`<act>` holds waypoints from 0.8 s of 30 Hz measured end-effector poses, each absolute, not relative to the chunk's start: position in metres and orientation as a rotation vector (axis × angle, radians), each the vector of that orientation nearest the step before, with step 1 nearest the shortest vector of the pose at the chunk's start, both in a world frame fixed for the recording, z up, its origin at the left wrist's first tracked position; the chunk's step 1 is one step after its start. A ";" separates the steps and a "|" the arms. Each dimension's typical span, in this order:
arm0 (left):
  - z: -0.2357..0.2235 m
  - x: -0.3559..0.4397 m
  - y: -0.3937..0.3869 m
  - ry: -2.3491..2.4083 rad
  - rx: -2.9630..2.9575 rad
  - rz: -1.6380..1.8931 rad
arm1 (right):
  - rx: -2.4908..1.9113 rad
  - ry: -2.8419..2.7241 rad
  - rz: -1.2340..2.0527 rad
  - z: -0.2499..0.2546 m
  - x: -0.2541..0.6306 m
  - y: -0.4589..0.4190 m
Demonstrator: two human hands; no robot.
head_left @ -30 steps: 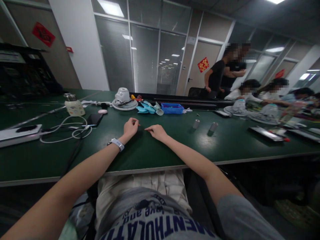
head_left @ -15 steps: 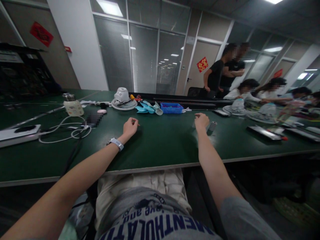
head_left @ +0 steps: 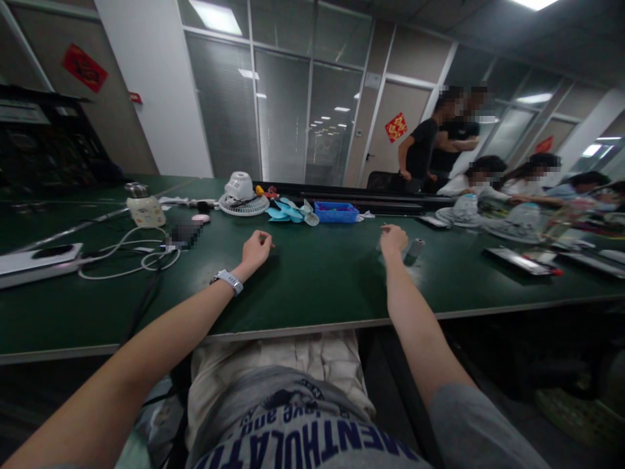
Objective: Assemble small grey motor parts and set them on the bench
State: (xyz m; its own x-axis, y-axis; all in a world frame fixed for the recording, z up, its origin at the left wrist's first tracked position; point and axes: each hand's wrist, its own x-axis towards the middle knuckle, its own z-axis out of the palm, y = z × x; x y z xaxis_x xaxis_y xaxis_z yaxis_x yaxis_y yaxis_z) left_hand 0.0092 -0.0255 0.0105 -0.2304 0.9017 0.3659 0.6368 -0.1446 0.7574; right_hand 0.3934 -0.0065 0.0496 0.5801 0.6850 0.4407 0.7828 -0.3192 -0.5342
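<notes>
My left hand (head_left: 256, 249) is above the green table (head_left: 312, 286), its fingers curled together. A tiny tip shows beside its fingertips, too small to name. Farther right, my right hand (head_left: 394, 240) is low over the table with thumb and forefinger pinched at a small thin piece (head_left: 385, 225), whose kind I cannot make out. Just right of that hand, a small grey metal cylinder (head_left: 416, 249) stands upright. A second such cylinder is almost wholly hidden behind my right hand.
Along the back lie a white fan part (head_left: 240, 194), light-blue fan blades (head_left: 288, 211) and a blue basket (head_left: 336, 212). A bottle (head_left: 145, 207), white cable (head_left: 112, 277) and power bank (head_left: 39, 262) are left. Phone-like trays (head_left: 520, 260) lie right. Several people are beyond.
My right hand has moved right, from beside my left hand to the grey cylinders, and has stayed there over the last half second. My left hand has barely moved.
</notes>
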 end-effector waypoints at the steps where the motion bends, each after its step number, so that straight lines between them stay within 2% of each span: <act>1: 0.011 0.009 -0.026 1.836 1.738 1.313 | -2.084 -1.166 -0.169 0.049 0.393 -0.006; 13: 0.016 0.012 -0.032 1.827 1.705 1.270 | -2.170 -1.185 -0.123 0.034 0.388 0.000; 18: 0.015 0.012 -0.031 1.759 1.735 1.325 | -1.769 -1.517 -0.142 0.039 0.318 -0.007; 24: 0.012 0.018 -0.033 1.383 1.886 1.567 | -1.164 -2.027 0.220 0.021 0.199 -0.034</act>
State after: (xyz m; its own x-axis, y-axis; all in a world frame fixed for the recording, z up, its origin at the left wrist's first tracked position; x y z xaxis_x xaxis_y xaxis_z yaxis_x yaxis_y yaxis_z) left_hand 0.0176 -0.0330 0.0122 -0.0730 0.8194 0.5685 0.4622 -0.4774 0.7473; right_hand 0.1991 -0.0344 0.0213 -0.2831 0.7951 0.5364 0.6613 0.5669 -0.4912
